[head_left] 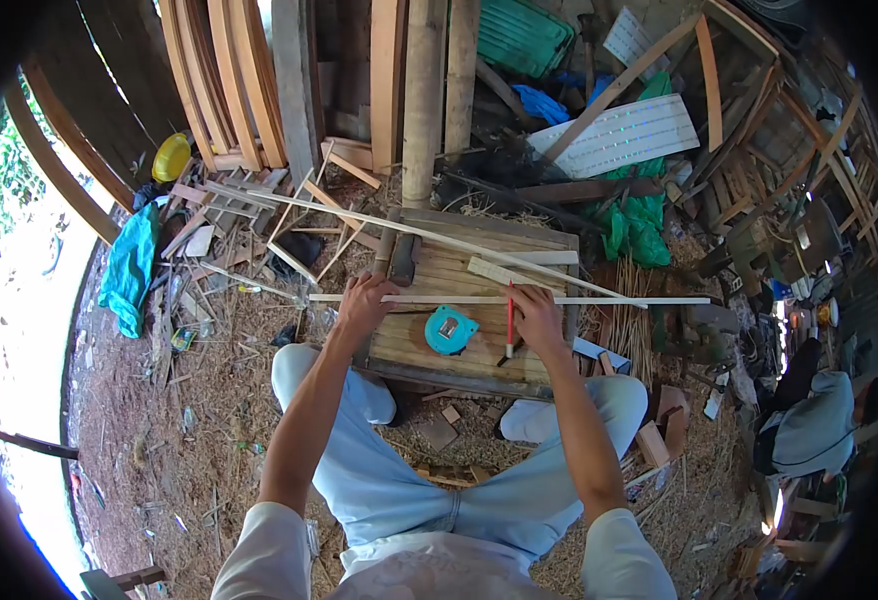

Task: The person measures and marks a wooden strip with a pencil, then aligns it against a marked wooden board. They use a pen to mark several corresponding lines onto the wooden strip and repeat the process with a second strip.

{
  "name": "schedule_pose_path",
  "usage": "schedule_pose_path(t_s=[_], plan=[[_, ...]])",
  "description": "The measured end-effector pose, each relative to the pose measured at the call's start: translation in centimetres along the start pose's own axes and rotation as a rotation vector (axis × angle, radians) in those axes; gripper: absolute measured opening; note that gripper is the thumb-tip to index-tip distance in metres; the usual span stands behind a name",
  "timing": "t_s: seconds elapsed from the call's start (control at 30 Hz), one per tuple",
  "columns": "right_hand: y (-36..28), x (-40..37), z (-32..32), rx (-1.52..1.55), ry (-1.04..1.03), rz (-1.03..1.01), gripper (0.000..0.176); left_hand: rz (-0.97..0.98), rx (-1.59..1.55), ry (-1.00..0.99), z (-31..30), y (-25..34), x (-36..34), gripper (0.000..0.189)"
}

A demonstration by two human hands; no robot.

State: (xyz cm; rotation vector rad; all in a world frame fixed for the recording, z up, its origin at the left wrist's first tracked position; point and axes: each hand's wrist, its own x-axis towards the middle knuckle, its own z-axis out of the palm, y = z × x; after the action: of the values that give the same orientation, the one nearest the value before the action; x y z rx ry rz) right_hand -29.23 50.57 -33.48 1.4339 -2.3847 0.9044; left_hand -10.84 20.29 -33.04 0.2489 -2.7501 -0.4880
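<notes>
A thin pale wooden strip (pixel 439 299) lies crosswise over a low wooden work table (pixel 409 350). My left hand (pixel 364 303) is closed on this strip near its left end. Farther right, my right hand (pixel 537 312) rests at the strip with a red pencil (pixel 510 322) in its fingers, the pencil pointing away from me. Between the hands sits a turquoise tape measure (pixel 450 330). A hammer (pixel 403 258) lies just beyond my left hand. Behind the held strip, a longer strip (pixel 439 236) slants across the table, beside a short pale wood piece (pixel 499 272).
Curved timber pieces (pixel 224 80) lean at the back left, near a yellow helmet-like object (pixel 171 157). Wood scraps and shavings (pixel 189 400) cover the ground. Green plastic sheeting (pixel 639 225) lies at the right. Another person (pixel 814 425) is at the far right.
</notes>
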Motion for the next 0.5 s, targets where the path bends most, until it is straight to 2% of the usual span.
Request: schedule_pose_path(t_s=[0.23,0.4,0.5], plan=[[0.3,-1.6,-2.0,-0.076,-0.041,0.087,0.04,0.004,0.022,0.045,-0.1,0.9,-0.4,0.029],[0.7,-2.5,-2.1,-0.029,0.085,0.08,0.03,0.045,-0.011,0.152,-1.3,2.3,-0.9,0.041],[0.6,-3.4,-2.1,-0.007,0.137,0.055,0.026,0.074,-0.05,0.124,-2.0,2.9,-1.1,0.043]])
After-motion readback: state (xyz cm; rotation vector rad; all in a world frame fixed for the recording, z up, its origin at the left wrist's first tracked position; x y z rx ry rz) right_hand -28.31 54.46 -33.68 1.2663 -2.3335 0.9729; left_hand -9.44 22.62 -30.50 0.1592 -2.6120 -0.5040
